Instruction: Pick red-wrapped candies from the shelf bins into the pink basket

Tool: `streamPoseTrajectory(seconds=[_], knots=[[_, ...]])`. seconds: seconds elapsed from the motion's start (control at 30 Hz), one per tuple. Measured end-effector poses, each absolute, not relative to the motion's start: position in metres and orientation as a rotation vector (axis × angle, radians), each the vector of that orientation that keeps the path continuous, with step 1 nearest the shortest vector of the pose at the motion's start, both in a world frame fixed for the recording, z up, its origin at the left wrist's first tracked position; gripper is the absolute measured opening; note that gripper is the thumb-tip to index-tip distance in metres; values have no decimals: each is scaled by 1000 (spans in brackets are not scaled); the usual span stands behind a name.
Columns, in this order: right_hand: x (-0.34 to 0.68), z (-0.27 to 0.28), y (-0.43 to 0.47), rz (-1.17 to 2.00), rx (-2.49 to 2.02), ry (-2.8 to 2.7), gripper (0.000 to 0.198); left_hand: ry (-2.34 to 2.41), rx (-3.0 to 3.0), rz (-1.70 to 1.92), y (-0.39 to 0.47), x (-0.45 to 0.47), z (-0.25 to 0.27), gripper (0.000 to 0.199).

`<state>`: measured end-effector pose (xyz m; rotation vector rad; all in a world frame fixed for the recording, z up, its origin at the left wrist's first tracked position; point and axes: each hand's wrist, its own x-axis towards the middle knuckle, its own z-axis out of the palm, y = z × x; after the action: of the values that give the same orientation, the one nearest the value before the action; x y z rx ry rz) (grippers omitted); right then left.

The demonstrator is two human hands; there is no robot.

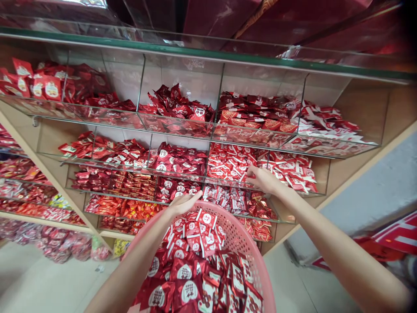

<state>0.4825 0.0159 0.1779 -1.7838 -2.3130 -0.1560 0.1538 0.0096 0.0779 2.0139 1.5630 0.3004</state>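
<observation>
A pink plastic basket (265, 271) with a perforated wall sits below me, filled with small red snack packets (185, 271), some with white labels. My left hand (184, 203) is at the basket's far rim and seems to grip it; the thumb points right, and the other fingers are mostly hidden. At the second shelf, my right hand (261, 178) reaches over the glass front. Its fingers are curled together among red-and-white packets (230, 163); whether one is between the fingertips cannot be made out.
Glass shelves with dividers rise ahead, their compartments holding red packets (182, 108). A thick glass edge (202, 54) runs across above, under large dark red boxes (224, 17). More stocked shelves (29, 191) stand at the left, bagged goods (61, 243) on the floor below. A grey wall (368, 187) is at the right.
</observation>
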Motion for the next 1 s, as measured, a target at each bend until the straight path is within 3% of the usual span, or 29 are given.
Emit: streamPoseTrajectory(seconds=[0.37, 0.57, 0.7, 0.8, 1.0], knots=[[467, 200, -13, -194, -1510, -2176, 24, 1543, 1963, 286, 5, 156, 92, 81], [400, 189, -52, 498, -1234, -2344, 29, 1517, 1949, 262, 8, 159, 90, 82], [352, 151, -59, 673, -1117, -2496, 25, 1525, 1975, 283, 10, 161, 89, 82], [318, 127, -63, 640, -1071, -2717, 23, 1537, 1980, 273, 10, 161, 88, 83], [269, 91, -73, 261, -1130, -2908, 20, 1557, 1977, 284, 9, 160, 86, 80]])
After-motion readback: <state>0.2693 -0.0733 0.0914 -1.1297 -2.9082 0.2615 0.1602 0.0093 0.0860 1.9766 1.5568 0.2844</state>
